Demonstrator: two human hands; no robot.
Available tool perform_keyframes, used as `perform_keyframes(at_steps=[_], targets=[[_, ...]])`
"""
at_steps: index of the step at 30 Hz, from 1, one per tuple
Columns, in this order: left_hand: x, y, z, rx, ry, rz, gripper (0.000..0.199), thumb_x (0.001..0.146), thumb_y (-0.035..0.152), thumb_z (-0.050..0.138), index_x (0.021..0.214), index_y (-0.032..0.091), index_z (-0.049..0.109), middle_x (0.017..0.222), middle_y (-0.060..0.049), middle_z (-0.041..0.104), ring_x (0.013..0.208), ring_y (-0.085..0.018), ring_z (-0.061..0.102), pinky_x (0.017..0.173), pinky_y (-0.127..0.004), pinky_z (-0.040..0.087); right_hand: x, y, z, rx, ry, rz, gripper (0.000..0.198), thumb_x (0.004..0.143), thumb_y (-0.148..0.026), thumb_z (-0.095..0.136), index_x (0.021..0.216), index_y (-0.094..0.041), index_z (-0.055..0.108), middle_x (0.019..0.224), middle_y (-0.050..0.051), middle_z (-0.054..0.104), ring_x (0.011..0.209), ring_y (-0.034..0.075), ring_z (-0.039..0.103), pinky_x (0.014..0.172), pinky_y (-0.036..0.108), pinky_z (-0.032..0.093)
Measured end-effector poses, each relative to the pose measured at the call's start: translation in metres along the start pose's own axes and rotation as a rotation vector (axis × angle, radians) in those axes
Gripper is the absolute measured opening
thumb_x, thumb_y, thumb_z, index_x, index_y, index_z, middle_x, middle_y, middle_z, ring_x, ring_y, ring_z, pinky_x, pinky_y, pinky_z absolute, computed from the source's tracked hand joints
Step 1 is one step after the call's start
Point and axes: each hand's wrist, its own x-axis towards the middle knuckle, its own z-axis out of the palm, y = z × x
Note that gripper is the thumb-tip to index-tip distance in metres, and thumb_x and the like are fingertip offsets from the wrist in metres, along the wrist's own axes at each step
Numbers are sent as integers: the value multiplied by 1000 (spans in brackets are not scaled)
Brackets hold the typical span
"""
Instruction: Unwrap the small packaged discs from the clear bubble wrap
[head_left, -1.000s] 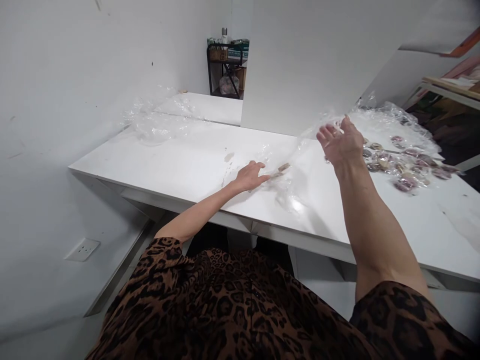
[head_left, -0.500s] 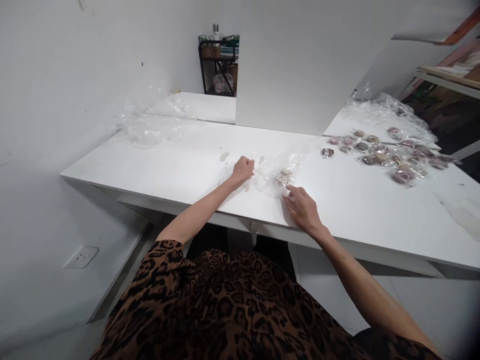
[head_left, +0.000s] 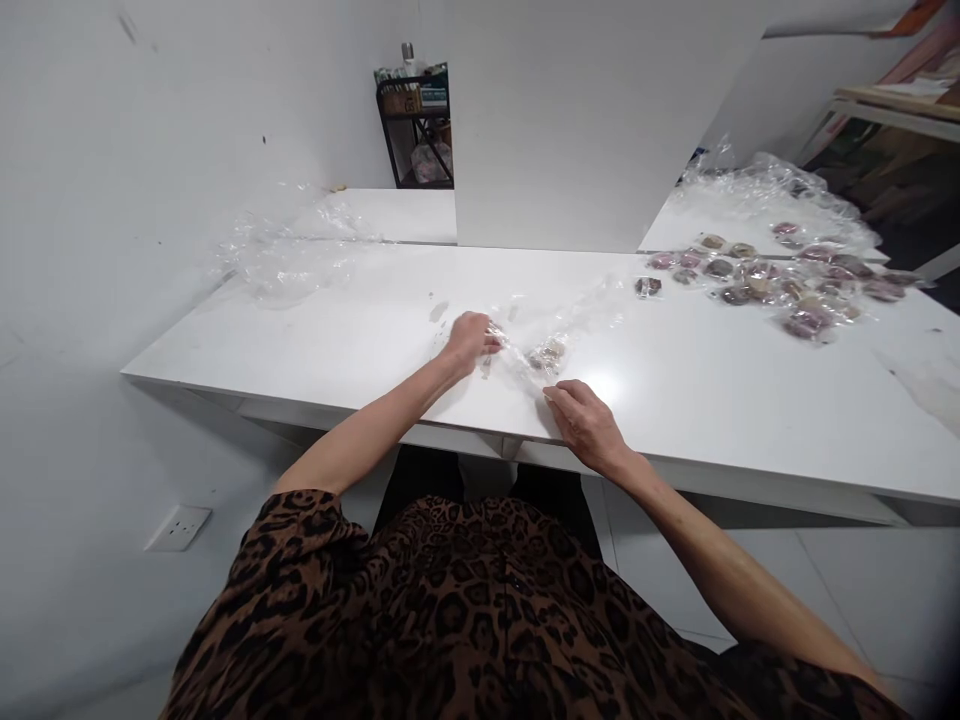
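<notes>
A sheet of clear plastic film [head_left: 592,310] lies on the white table [head_left: 360,350] in front of me, with a small pale brownish piece [head_left: 549,354] under or inside it. My left hand [head_left: 472,338] is closed on the film's left side, its fingers bent round the crinkled plastic. At the film's near right edge my right hand [head_left: 587,420] pinches the plastic between thumb and fingers. The film is stretched between both hands, and the brownish piece sits just beyond that stretch. What exactly the piece is I cannot make out.
Several small wrapped pieces [head_left: 757,280], brown and purplish, lie at the right. Behind them is crumpled clear film [head_left: 795,190]; more film [head_left: 285,250] lies at the left by the wall. A white upright panel [head_left: 562,130] stands at the table's back. Wet-looking smears [head_left: 438,312] mark the tabletop.
My right hand has moved left and nearer to me, and its fingers have closed on the film's edge. My left hand has shifted slightly left. The film is now drawn taut between them.
</notes>
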Motion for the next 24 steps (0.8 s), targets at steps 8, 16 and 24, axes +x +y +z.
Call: perform_keyframes(at_steps=[8, 16, 24], targets=[[4, 4, -22, -438, 87, -241, 30, 102, 14, 35, 102, 6, 64, 70, -12, 69, 62, -18, 68, 71, -28, 57, 8, -8, -29, 99, -68, 82, 41, 102, -54, 50, 111, -21, 74, 104, 13, 71, 90, 25, 67, 72, 37, 55], [5, 1, -8, -405, 151, -202, 20, 102, 16, 42, 99, 11, 61, 63, -5, 65, 47, -13, 58, 52, -23, 46, 101, -15, -15, -257, -318, -80, 51, 99, -6, 35, 142, -22, 58, 108, 15, 66, 87, 24, 57, 69, 33, 40], [8, 19, -36, -567, 238, -139, 23, 100, 13, 45, 78, 17, 51, 54, 2, 51, 40, -7, 41, 43, -17, 33, 85, 22, -8, -44, -226, -30, 26, 99, -17, 39, 104, -15, 65, 101, 16, 68, 86, 24, 59, 71, 34, 44]])
